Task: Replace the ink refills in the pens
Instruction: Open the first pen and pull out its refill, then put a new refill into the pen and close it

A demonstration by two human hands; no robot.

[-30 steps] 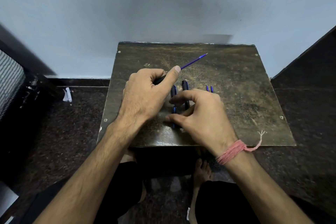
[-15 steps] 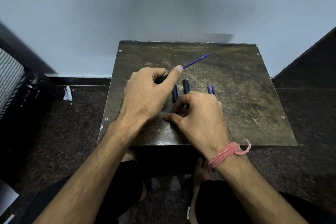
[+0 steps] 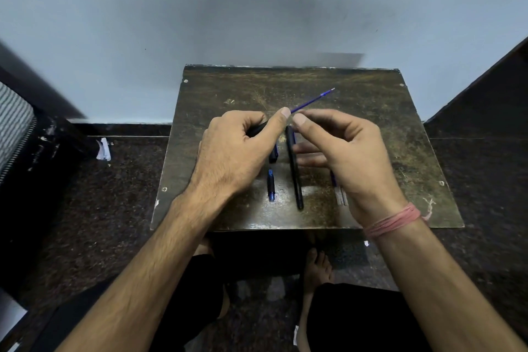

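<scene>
While both hands meet above the table (image 3: 371,111), a blue refill (image 3: 313,99) juts out beyond the thumbs.
Left hand (image 3: 237,151) grips a black barrel (image 3: 257,130); right hand (image 3: 340,148) pinches at the refill's base.

I am gripping a black barrel (image 3: 255,130) in my left hand (image 3: 237,151), its blue refill (image 3: 313,99) sticking out up-right. My right hand (image 3: 343,151) is pinching at the refill's base. On the desk (image 3: 400,134) are lying a black pen (image 3: 294,168) and a small blue piece (image 3: 271,186).
</scene>
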